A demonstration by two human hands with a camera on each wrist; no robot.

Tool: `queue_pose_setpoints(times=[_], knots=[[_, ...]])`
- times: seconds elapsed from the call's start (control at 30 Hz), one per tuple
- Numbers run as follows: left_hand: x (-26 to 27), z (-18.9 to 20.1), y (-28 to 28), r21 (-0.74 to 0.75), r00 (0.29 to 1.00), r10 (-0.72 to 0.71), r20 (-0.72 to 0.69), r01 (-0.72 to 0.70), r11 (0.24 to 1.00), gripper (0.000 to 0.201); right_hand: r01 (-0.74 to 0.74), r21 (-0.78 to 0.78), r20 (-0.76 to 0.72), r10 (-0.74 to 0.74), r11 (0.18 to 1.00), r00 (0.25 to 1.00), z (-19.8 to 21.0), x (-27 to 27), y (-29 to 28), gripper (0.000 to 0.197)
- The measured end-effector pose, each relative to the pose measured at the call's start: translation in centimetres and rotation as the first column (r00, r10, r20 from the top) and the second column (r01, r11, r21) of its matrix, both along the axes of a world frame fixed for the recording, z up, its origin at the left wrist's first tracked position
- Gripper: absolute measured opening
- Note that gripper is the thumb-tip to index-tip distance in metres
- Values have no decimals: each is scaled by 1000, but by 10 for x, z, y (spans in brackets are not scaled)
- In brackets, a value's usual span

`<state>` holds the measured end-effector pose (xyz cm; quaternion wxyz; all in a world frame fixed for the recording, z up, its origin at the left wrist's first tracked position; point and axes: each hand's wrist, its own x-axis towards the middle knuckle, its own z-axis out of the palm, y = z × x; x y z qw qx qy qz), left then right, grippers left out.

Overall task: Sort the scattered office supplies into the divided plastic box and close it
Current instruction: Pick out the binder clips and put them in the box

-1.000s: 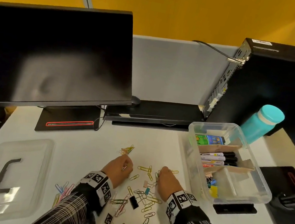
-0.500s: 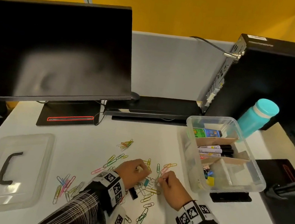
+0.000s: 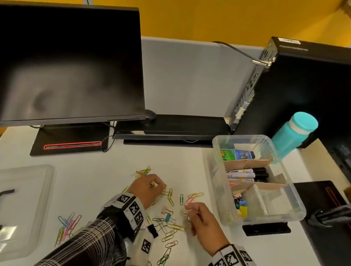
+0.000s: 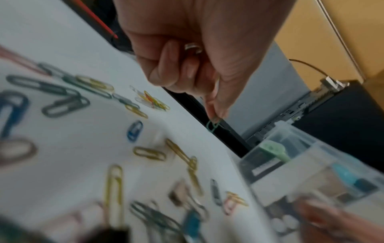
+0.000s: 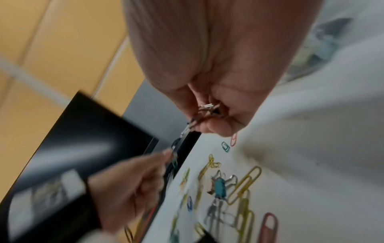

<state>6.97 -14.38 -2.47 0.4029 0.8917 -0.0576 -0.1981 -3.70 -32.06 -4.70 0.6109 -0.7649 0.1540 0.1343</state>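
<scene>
Coloured paper clips (image 3: pixel 173 226) and small binder clips (image 3: pixel 168 218) lie scattered on the white desk between my hands. My left hand (image 3: pixel 153 184) hovers over them and pinches a green paper clip (image 4: pixel 213 126) between thumb and fingertip, as the left wrist view of that hand (image 4: pixel 216 113) shows. My right hand (image 3: pixel 189 214) grips a few small metal clips (image 5: pixel 207 108) in its curled fingers (image 5: pixel 214 129). The clear divided box (image 3: pixel 218 175) stands open to the right, holding markers (image 3: pixel 247 173) and clips. Its lid (image 3: pixel 21 176) lies at the far left.
A second heap of paper clips (image 3: pixel 67 226) lies near the lid. A monitor (image 3: pixel 53 64) stands behind on the left, a computer tower (image 3: pixel 318 87) and a teal bottle (image 3: pixel 293 135) behind the box. A black stand (image 3: pixel 328 230) sits right of the box.
My hands, close together over the clips half a second ago, have drawn apart. The left hand has moved up and away from me; the right has lifted slightly.
</scene>
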Motion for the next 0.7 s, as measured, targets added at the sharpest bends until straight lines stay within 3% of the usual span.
queue_pose_setpoints(times=[0.03,0.1,0.13,0.17,0.2,0.23,0.27,0.3,0.33,0.4,0.47,0.57,0.7], knots=[[4,0,5,83,1000,-16,-16,17,996,12,99,178,-53,-91,979,994,-2,0,-2,24],[10,2,11,345,989,-139,-51,148,927,24,335,521,-218,-257,785,941,2,0,-4,24],[10,4,12,480,973,-222,-58,222,848,32,415,613,-291,-297,672,910,5,-1,-5,22],[8,8,9,578,951,-305,-48,275,768,36,462,640,-342,-310,614,887,7,-1,-5,21],[5,10,6,627,925,-379,-32,314,713,38,482,628,-371,-309,612,876,7,-1,-4,24],[2,10,1,635,899,-438,-22,352,688,38,465,562,-369,-296,684,881,6,1,-2,28],[-2,9,-3,619,878,-479,-27,390,682,38,399,428,-325,-274,811,905,4,3,-1,31],[-5,7,-7,589,863,-504,-37,426,687,37,282,233,-247,-224,931,943,3,5,2,31],[-8,4,-10,559,853,-519,-56,457,691,36,146,8,-161,-143,989,977,0,6,4,29],[-11,-1,-14,542,829,-548,-107,511,667,34,-94,-343,-72,74,935,995,-3,9,12,13],[-12,-5,-16,562,810,-568,-144,539,627,30,-267,-535,-120,240,801,963,-1,11,21,10],[-12,-9,-12,565,842,-521,-139,500,657,24,-317,-619,-156,284,718,946,0,15,29,21],[-13,-13,0,532,873,-456,-173,473,703,25,-372,-625,-214,307,686,927,-1,22,36,4]])
